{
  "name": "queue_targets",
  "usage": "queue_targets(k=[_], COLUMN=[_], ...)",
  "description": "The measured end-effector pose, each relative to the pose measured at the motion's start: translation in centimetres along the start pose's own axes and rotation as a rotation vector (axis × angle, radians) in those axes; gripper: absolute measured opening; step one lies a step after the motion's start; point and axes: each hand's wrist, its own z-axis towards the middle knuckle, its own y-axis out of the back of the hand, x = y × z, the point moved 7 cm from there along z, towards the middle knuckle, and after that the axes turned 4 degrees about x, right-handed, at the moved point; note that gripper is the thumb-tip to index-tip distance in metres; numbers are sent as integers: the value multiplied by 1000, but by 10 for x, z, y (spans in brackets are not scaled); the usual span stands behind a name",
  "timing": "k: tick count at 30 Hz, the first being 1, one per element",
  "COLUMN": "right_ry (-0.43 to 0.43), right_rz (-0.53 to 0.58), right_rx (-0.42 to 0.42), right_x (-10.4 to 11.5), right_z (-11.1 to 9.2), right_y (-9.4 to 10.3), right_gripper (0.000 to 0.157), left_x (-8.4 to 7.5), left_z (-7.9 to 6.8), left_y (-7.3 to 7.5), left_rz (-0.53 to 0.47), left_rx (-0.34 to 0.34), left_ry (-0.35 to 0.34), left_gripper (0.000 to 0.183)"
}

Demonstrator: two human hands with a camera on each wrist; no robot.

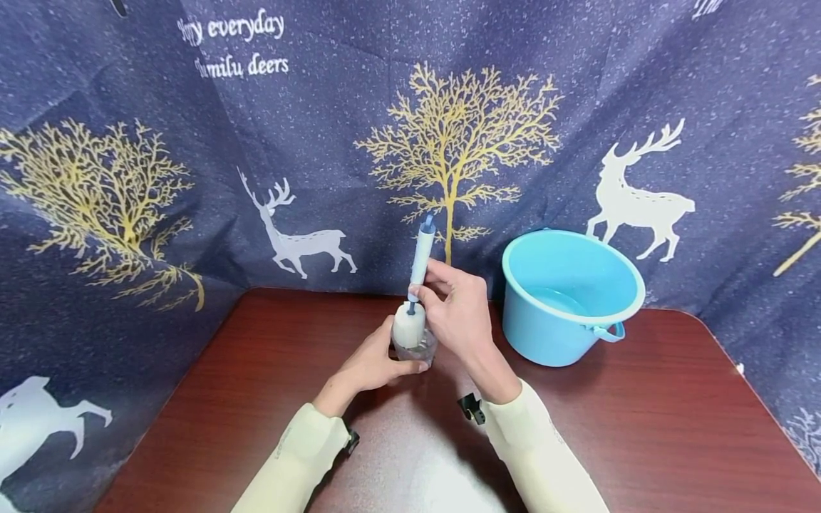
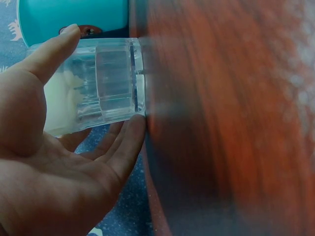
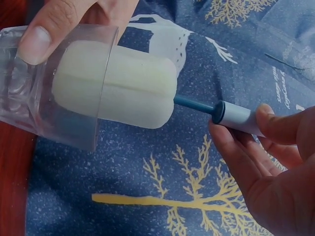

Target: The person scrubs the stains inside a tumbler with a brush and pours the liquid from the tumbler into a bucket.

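A clear cup [image 1: 420,353] stands upright on the table, and my left hand [image 1: 368,367] grips it from the left. In the left wrist view the thumb lies along one side of the cup [image 2: 115,81] and the fingers reach round the other, a fingertip close to its base. My right hand [image 1: 458,310] pinches the light blue handle [image 1: 422,253] of a sponge cup brush, held nearly upright over the cup. The brush's thick white sponge head [image 3: 138,88] is partly inside the cup, its upper part standing out above the rim. A thin dark blue stem [image 3: 196,103] joins head and handle.
To the right of my hands stands a light blue bucket [image 1: 548,335] with its carrying handle [image 1: 609,333] folded down in front. The reddish-brown table [image 1: 256,385] ends at a dark blue cloth [image 1: 333,192] printed with trees and deer, hanging behind and at the sides.
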Motion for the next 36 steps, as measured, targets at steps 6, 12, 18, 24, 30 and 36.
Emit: queue_targets(k=[6, 12, 18, 24, 30, 36], right_ry=[12, 30, 42, 45, 56, 59], right_rz=[-15, -18, -47, -87, -123, -149], right_rx=[-7, -12, -14, -16, -8, -3], right_x=[2, 2, 2, 3, 5, 5], right_z=[0, 1, 1, 1, 2, 1], right_y=[1, 1, 2, 5, 6, 6], right_gripper=[26, 29, 31, 34, 32, 33], left_x=[1, 1, 0, -2, -2, 0], left_z=[1, 2, 2, 2, 1, 1], left_y=[0, 1, 1, 0, 0, -2], left_rz=[2, 11, -2, -16, -22, -33], left_rx=[6, 6, 10, 13, 11, 15], left_ry=[-3, -1, -15, -12, -14, -20], left_gripper=[82, 80, 77, 80, 80, 77])
